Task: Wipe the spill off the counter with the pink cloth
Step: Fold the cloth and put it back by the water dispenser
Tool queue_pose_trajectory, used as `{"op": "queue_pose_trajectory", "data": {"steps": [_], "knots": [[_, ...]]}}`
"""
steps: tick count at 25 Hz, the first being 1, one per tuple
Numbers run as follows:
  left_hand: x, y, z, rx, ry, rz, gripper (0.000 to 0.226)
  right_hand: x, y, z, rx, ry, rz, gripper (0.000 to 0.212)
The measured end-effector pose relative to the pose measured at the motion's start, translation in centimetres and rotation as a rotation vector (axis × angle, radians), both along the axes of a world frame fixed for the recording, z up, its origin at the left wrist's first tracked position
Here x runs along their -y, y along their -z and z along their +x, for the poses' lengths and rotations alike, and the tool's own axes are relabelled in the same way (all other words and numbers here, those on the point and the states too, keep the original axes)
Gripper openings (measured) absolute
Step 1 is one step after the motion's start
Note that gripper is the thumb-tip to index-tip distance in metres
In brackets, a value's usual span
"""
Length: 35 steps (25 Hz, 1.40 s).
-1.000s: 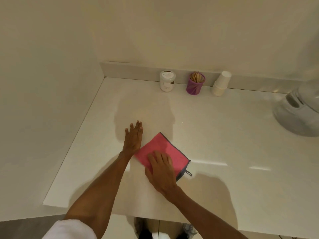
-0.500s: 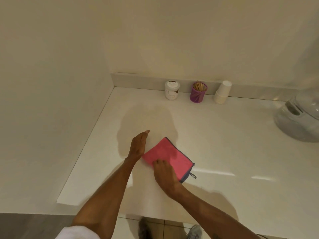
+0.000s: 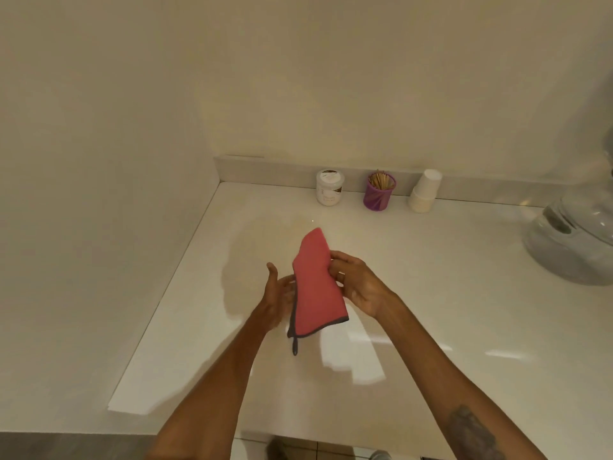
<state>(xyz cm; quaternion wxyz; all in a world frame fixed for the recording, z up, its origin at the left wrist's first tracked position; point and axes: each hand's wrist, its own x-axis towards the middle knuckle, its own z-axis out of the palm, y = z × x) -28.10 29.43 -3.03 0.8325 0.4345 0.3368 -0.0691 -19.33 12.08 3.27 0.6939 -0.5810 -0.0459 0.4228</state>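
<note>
Now the folded pink cloth with grey edging (image 3: 316,287) is lifted off the glossy white bench (image 3: 431,293), pinched by the right hand (image 3: 356,283); the left hand (image 3: 277,298) hovers open beside it, so wiping has paused.

Both forearms reaching up from bottom edge to frame centre; right hand (image 3: 358,287) fingers pinched closed, raised; left hand (image 3: 277,295) open, palm facing right, blurred.

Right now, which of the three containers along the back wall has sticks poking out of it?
The purple cup, the middle one. It is open-topped and filled with thin wooden sticks, while the white jar on its left is lidded and the stacked white paper cups on its right stand upside down.
</note>
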Motion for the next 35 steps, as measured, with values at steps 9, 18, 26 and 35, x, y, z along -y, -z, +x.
{"op": "queue_pose_trajectory", "data": {"steps": [9, 18, 26, 35], "knots": [[1.4, -1.8, 3.4, 0.082, 0.159, -0.120, 0.069, 7.2, 3.6, 5.1, -0.173, 0.110, -0.106, 0.029], [8.5, -2.7, 12.2, 0.073, 0.346, 0.028, 0.060, 15.2, 3.5, 11.7, -0.197, 0.246, -0.179, 0.018], [20.7, -3.7, 24.2, 0.060, 0.353, 0.039, 0.068, 26.2, 2.6, 20.5, -0.150, 0.474, -0.192, 0.023], [32.2, -2.5, 33.4, 0.066, 0.435, -0.003, 0.074, 36.6, 2.2, 27.9, -0.024, 0.610, -0.365, 0.031]]}}
